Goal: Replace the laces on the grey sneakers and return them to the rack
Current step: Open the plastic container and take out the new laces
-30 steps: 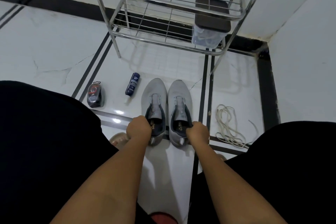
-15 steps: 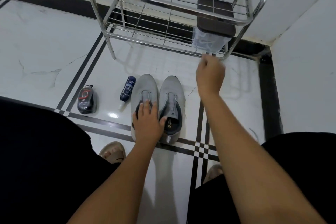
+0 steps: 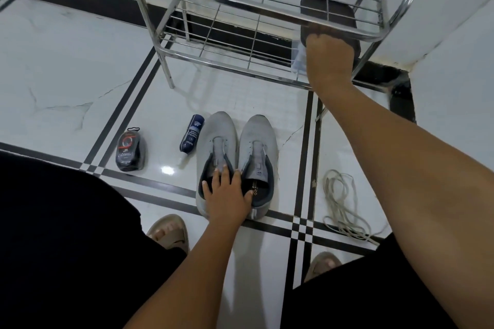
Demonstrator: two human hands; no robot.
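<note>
Two grey sneakers stand side by side on the white tiled floor, toes toward the rack, with no laces in their eyelets: the left one (image 3: 217, 128) and the right one (image 3: 258, 133). My left hand (image 3: 227, 197) lies flat over the left sneaker's opening, fingers spread. My right hand (image 3: 328, 59) reaches onto the lower shelf of the steel wire rack (image 3: 240, 1), its fingers curled on a clear box with a dark lid (image 3: 328, 12). A loose pile of pale laces (image 3: 340, 203) lies on the floor right of the sneakers.
A dark shoe-polish sponge (image 3: 129, 151) and a navy bottle (image 3: 192, 133) lie left of the sneakers. My sandalled feet (image 3: 168, 231) sit below them, between my dark-clad knees. A white wall (image 3: 454, 61) closes in on the right of the rack.
Both hands let go of the sneakers' heels. The left one settled flat on the left sneaker. The right one rose to the rack's lower shelf and reached the box.
</note>
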